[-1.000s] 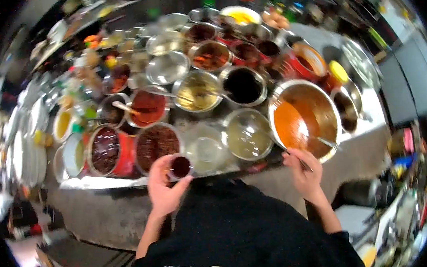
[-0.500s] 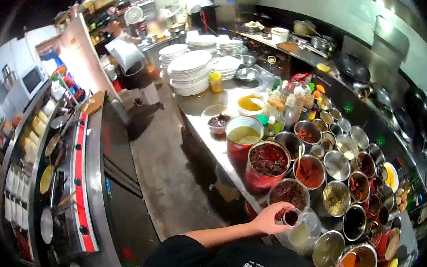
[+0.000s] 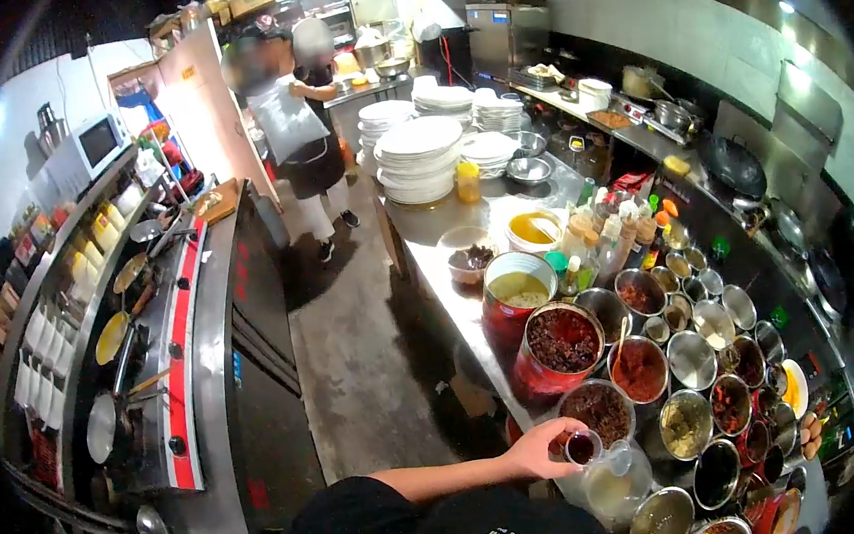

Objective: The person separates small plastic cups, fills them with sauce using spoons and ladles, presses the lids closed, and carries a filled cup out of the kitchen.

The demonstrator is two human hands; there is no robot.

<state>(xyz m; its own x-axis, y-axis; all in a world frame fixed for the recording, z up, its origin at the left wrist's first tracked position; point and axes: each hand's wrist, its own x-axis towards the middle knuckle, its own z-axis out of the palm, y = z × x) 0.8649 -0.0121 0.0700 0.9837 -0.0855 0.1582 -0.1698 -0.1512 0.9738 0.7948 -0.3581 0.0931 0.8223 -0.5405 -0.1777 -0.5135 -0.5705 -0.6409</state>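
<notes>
My left hand [image 3: 545,448] is closed around a small clear cup [image 3: 583,446] with dark red liquid in it. The hand hovers over the near-left edge of the counter, just in front of a bowl of dark chili paste [image 3: 597,412]. Right beside the cup stands a clear tub [image 3: 615,488] of cloudy, pale liquid. Below it, a metal pot [image 3: 662,521] stands near the bottom of the view. My right hand is out of view.
Several metal pots of seasonings crowd the counter, with a red chili pot [image 3: 639,368] among them. Sauce bottles [image 3: 615,237] and plate stacks [image 3: 421,162] stand farther back. To the left is a stove counter [image 3: 178,387]; two people [image 3: 296,127] stand at the far end of the aisle.
My view has tilted up, so the scene sits lower and farther right. My left hand still holds the cup. Fingers at the bottom right edge have left view. Two people now show at the back.
</notes>
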